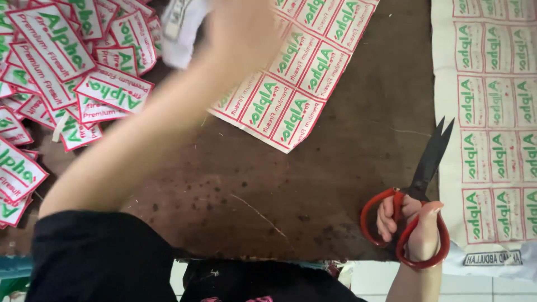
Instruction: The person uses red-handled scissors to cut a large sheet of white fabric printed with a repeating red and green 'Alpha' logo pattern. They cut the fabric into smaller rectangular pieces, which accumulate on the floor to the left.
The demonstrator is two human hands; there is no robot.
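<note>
Here the brown worktop (313, 184) carries red-green label sheets (291, 72); right hand (411, 223) holds scissors (417, 193), left hand (243, 28) is blurred, grip unclear.

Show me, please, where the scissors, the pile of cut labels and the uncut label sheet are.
scissors (428, 162): head view, on the black blades.
pile of cut labels (53, 61): head view, on a top label.
uncut label sheet (495, 112): head view, mid-sheet.

Red-handled scissors (417, 193), blades slightly parted, perhaps
</note>
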